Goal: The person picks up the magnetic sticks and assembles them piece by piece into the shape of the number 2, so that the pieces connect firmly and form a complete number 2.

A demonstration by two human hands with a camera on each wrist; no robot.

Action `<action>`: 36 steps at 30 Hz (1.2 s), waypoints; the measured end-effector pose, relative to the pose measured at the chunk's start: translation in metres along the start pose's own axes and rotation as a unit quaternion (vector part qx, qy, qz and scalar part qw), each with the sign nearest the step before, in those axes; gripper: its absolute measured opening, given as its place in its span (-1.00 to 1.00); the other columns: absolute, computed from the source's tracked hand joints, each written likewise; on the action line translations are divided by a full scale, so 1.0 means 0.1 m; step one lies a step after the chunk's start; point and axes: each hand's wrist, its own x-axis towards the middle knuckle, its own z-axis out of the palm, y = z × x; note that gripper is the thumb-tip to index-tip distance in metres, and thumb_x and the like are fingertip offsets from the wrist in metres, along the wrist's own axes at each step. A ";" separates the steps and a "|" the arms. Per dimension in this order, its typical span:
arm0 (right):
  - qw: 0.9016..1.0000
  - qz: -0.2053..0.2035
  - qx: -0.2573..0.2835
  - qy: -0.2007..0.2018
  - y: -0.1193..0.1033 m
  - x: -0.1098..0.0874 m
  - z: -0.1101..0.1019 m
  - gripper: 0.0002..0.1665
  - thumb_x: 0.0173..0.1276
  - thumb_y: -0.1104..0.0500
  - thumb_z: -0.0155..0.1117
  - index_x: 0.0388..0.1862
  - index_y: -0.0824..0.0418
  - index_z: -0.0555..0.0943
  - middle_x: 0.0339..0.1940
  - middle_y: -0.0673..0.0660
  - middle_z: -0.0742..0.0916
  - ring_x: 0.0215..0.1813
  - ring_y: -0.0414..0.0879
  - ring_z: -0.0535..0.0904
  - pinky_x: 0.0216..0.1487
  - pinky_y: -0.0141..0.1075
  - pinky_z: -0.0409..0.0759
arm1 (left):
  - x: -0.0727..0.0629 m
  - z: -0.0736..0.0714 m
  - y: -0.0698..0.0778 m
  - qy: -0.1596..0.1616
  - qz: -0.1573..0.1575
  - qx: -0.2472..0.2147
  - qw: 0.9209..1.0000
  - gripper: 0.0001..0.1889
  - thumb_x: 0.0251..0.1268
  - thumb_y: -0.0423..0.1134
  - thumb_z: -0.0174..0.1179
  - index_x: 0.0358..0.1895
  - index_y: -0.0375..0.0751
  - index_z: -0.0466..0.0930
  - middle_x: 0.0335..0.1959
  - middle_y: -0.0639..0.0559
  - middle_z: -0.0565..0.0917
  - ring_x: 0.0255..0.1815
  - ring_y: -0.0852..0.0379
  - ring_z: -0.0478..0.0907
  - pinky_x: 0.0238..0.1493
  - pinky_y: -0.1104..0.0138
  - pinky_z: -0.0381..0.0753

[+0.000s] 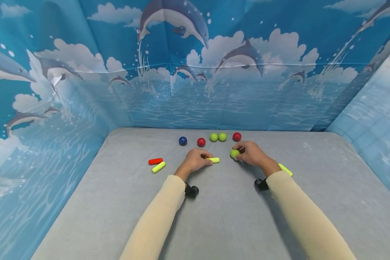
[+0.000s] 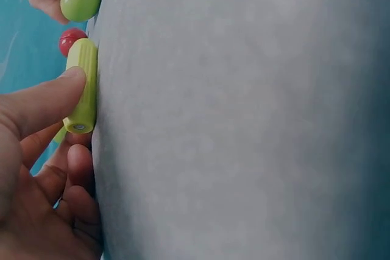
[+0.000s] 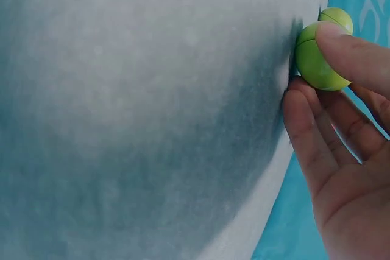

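My left hand [image 1: 196, 159] pinches a short yellow ribbed rod [image 1: 214, 160] between thumb and fingers, low over the grey tabletop. In the left wrist view this rod [image 2: 85, 83] shows a small round metal-looking spot on its near end. To the right, my right hand [image 1: 251, 153] grips a green ball [image 1: 234, 154]; the right wrist view shows the thumb across this ball [image 3: 317, 59], which has a thin seam line. A gap separates the rod from the ball. Behind the hands lie two green balls [image 1: 213, 137] side by side, with a red ball [image 1: 201, 142] at their left.
A blue ball [image 1: 182, 141] lies farther left and another red ball [image 1: 237, 137] at the back right. On the left are a red rod [image 1: 155, 161] and a yellow rod [image 1: 159, 167]. Another yellow rod [image 1: 286, 169] is partly behind my right forearm. A dolphin-print curtain [image 1: 188, 97] borders the table.
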 end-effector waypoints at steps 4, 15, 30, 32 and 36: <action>1.000 0.003 0.006 0.006 0.01 0.01 0.00 -0.57 0.29 0.31 0.37 0.15 0.32 0.61 0.21 0.34 0.65 0.22 0.22 0.59 0.04 -0.09 0.68 | 0.00 0.00 0.01 0.002 0.004 0.014 1.000 -0.84 0.22 -0.22 0.38 -0.14 -0.07 0.80 -0.21 0.02 0.73 -0.21 0.15 0.53 -0.13 0.35 0.51; 1.000 -0.015 -0.011 0.004 0.03 0.00 0.06 -0.58 0.30 0.27 0.37 0.14 0.29 0.62 0.18 0.32 0.67 0.17 0.19 0.63 0.03 -0.08 0.68 | 0.04 0.03 0.04 -0.002 0.020 0.050 0.999 -0.82 0.24 -0.23 0.37 -0.11 -0.06 0.80 -0.20 0.03 0.75 -0.17 0.15 0.57 -0.08 0.30 0.56; 1.000 -0.011 0.021 0.003 0.00 0.03 0.04 -0.58 0.30 0.26 0.37 0.13 0.32 0.60 0.16 0.33 0.67 0.15 0.18 0.62 0.01 -0.10 0.68 | 0.18 0.05 0.30 0.007 0.019 0.074 0.997 -0.82 0.26 -0.22 0.35 -0.09 -0.03 0.80 -0.13 0.06 0.72 -0.07 0.15 0.56 0.00 0.32 0.57; 1.000 -0.007 0.024 0.001 0.00 0.03 0.04 -0.58 0.31 0.26 0.37 0.13 0.32 0.60 0.16 0.32 0.67 0.16 0.18 0.62 0.02 -0.10 0.67 | 0.19 0.07 0.30 0.010 0.020 0.072 0.997 -0.81 0.26 -0.23 0.35 -0.08 -0.03 0.79 -0.10 0.05 0.73 -0.04 0.15 0.57 0.02 0.31 0.57; 1.000 -0.006 0.028 -0.001 0.01 0.03 0.04 -0.58 0.31 0.26 0.37 0.14 0.32 0.60 0.17 0.33 0.66 0.16 0.18 0.62 0.03 -0.09 0.67 | 0.20 0.11 0.31 0.018 0.017 0.069 0.997 -0.80 0.26 -0.22 0.35 -0.06 -0.01 0.79 -0.05 0.05 0.72 0.04 0.13 0.57 0.09 0.28 0.57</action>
